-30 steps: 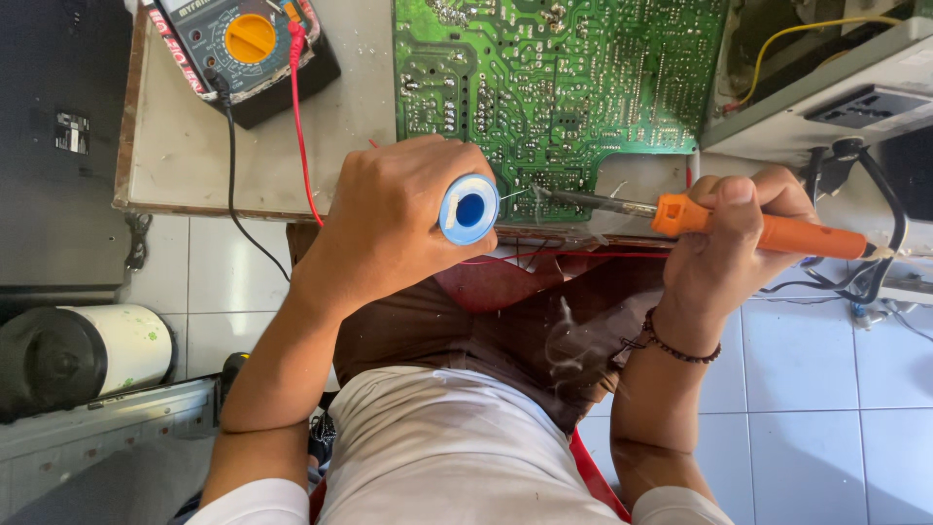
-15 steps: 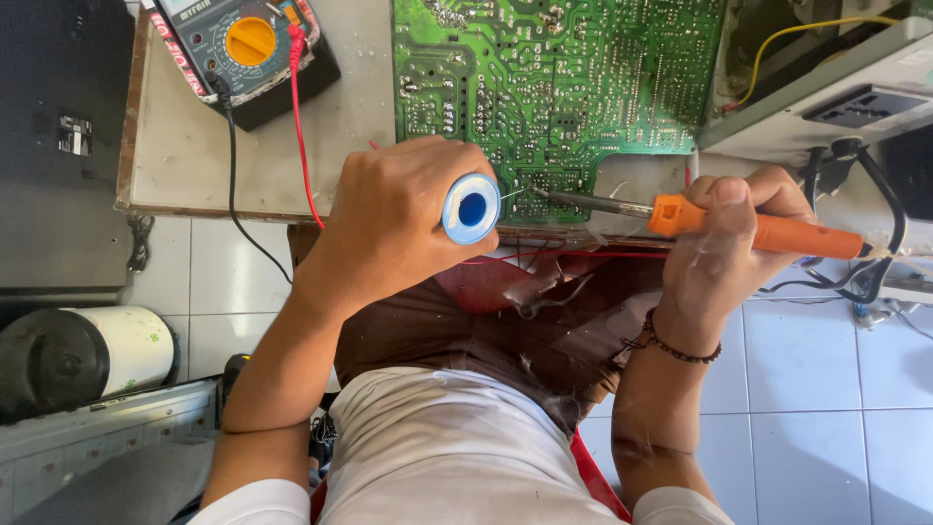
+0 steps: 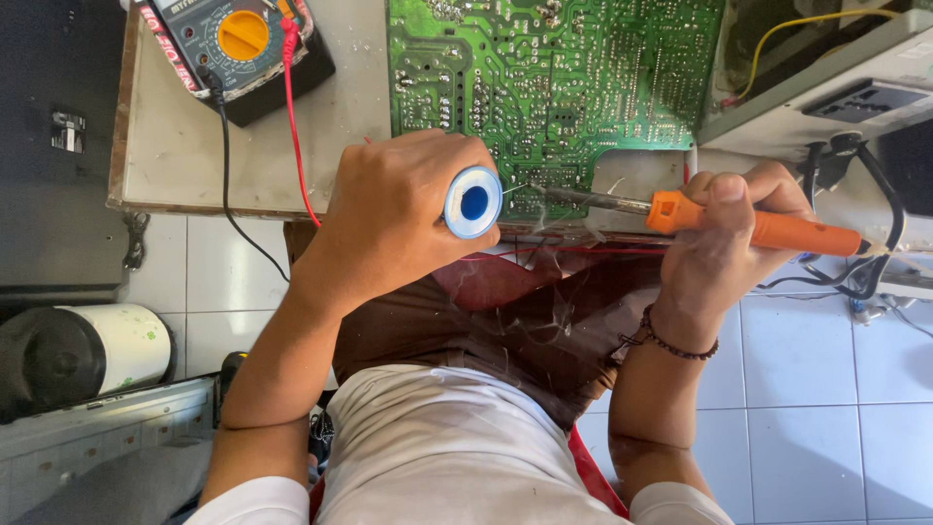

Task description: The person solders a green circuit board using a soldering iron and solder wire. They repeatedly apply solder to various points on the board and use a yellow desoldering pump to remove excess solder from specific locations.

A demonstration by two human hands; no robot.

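Little was changed since the earlier frame: the iron (image 3: 753,227) was kept at the board's (image 3: 554,87) lower edge. It was gripped in the right hand (image 3: 724,238), fingers wrapped around its orange handle. A solder spool (image 3: 473,201) was held in the left hand (image 3: 398,214), fingers closed, above the tabletop (image 3: 175,156). A multimeter (image 3: 238,44) was seen upper left.

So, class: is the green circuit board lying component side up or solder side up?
Solder side up. The circuit board lies flat on the table showing traces and solder joints; no components are visible.
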